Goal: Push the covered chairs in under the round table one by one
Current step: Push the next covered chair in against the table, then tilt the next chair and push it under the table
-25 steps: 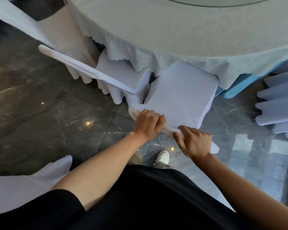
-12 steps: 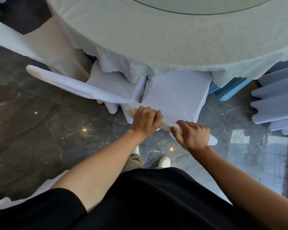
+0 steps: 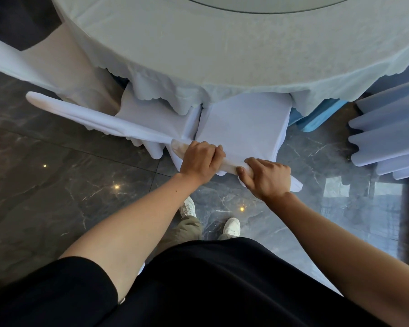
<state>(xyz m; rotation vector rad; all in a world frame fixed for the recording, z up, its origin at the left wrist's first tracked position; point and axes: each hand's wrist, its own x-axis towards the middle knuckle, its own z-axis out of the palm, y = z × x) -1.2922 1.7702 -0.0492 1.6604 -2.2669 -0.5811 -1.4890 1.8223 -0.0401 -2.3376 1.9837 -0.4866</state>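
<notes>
Head view, looking straight down. Gripping the top rail of the white cloth-covered chair with both hands. Wrapping the left hand over the rail near its left end, fingers curled down the far side. Clenching the right hand round the same rail further right, thumb hooked under. Finding the seat partly tucked beneath the round table, front edge hidden under the pale scallop-hemmed tablecloth, rear part and backrest out in the open. Spotting a second white-covered chair just beside it on the left, seat corner under the same hem, backrest top running off to the left with its near end up against the held rail. Catching a strip of bright blue table skirt below the cloth on the right, and a stack of white-covered chairs well apart at the right edge. Standing on dark grey veined marble floor in white sneakers, black top filling the bottom.
</notes>
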